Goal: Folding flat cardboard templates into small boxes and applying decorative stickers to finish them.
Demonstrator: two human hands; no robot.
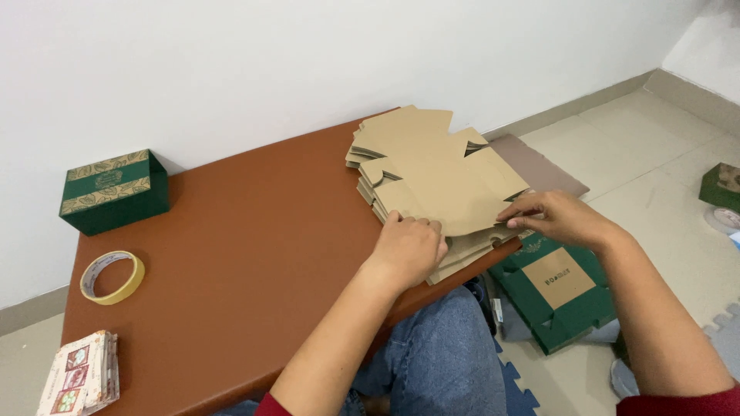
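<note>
White wall backs your brown table (231,254), where a stack of flat cardboard blanks (432,177) overhangs the right edge. Your left hand (408,248) presses its near edge; your right hand (556,217) pinches the top sheet (fingers closed). Green box (114,191) and tape roll (112,277) sit far left.

A stack of flat brown cardboard sheets (432,173) lies on the brown worktop (247,254), at about 2 o'clock. The left hand (408,248) presses on the stack's near edge. The right hand (556,218) pinches the top sheet at its 4 o'clock corner. A green box (114,191) sits at 10 o'clock, a tape roll (112,277) at 9.
</note>
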